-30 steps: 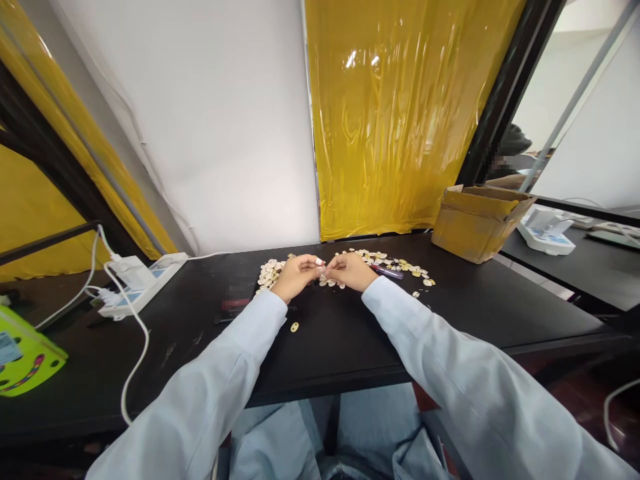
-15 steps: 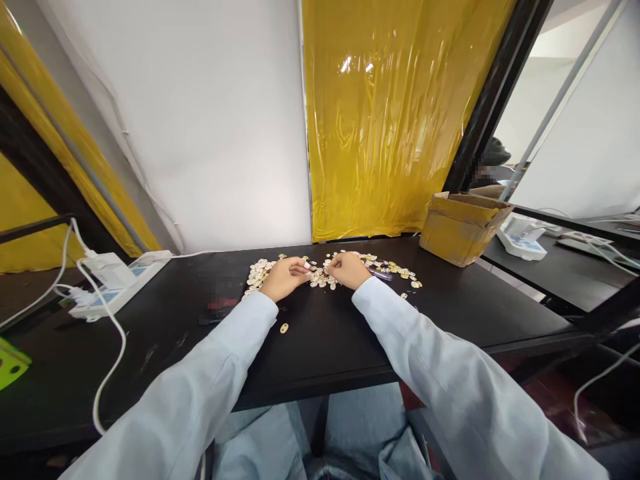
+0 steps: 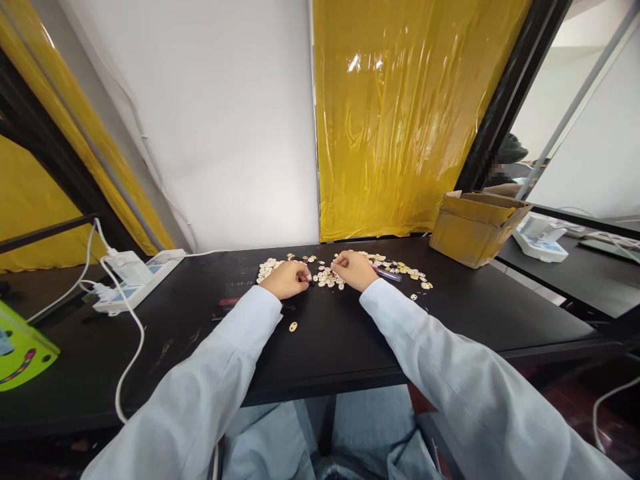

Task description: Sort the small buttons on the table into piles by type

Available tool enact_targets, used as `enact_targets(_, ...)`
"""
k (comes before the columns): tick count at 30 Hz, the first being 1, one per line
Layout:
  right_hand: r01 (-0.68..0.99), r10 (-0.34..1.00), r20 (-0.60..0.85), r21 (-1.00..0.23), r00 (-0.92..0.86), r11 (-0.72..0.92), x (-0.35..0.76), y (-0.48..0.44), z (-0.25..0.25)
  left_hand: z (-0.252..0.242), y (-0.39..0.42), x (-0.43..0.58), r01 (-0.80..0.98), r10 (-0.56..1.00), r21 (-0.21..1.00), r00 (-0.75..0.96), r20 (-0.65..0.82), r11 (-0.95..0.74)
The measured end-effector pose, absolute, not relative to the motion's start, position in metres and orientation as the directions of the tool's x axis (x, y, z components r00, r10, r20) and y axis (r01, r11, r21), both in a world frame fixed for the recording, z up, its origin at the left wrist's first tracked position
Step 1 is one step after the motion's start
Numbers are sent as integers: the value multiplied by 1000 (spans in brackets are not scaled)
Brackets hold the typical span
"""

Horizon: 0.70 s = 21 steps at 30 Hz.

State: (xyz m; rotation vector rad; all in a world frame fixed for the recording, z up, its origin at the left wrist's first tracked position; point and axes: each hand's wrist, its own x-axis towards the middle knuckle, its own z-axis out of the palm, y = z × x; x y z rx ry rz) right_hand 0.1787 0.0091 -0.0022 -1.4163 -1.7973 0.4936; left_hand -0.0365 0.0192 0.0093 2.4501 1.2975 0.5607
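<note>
Many small pale oval pieces with holes, like buttons [image 3: 327, 277], lie in a loose spread across the far part of the black table. My left hand [image 3: 289, 280] rests over the left part of the spread, its fingers drawn together at the tips; what they pinch is too small and dark to make out. To its right, my right hand [image 3: 354, 271] has thumb and forefinger pinched above the middle of the pieces, their contents also unclear. A single yellowish oval piece [image 3: 293, 327] lies apart, nearer to me. A purplish pen-like tool [image 3: 389, 274] is beside my right hand.
An open cardboard box [image 3: 473, 230] stands at the table's back right. A white power strip [image 3: 143, 283] with plugs and a trailing cable [image 3: 137, 350] is on the left, near a bright green object [image 3: 25, 347]. A red-and-dark item [image 3: 229, 303] lies by my left sleeve.
My left hand's fingers have come down and a little toward me, curling closer together. The right hand stays pinched over the pieces. The whole view has turned slightly left.
</note>
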Motion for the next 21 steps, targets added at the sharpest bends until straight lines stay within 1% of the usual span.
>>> enact_targets(2,620,931,361,-718,-59,318,179,9,-1,9,19,-35,698,839,476,506,203,-536)
enact_targets(4,590,925,374,-732,-68,340,179,8,-1,9,18,-33,642,847,567,483,222,-515)
enact_targets(8,482,908,366,-770,-203,418,174,6,-2,9,13,-22,415,876,807,416,242,-420)
enact_targets(11,390,880,378,-793,-287,468,171,5,-2,9,9,-14,263,898,901,373,235,-345)
enact_targets(15,402,858,421,-760,-293,511,171,5,-2,8,6,-9,154,907,950,373,197,-270)
enact_targets(17,434,858,423,-741,-291,513,171,5,-2,9,6,-8,146,902,949,380,206,-279)
enact_targets(21,492,888,379,-739,-260,460,172,9,-1,9,8,-6,174,893,928,379,244,-328)
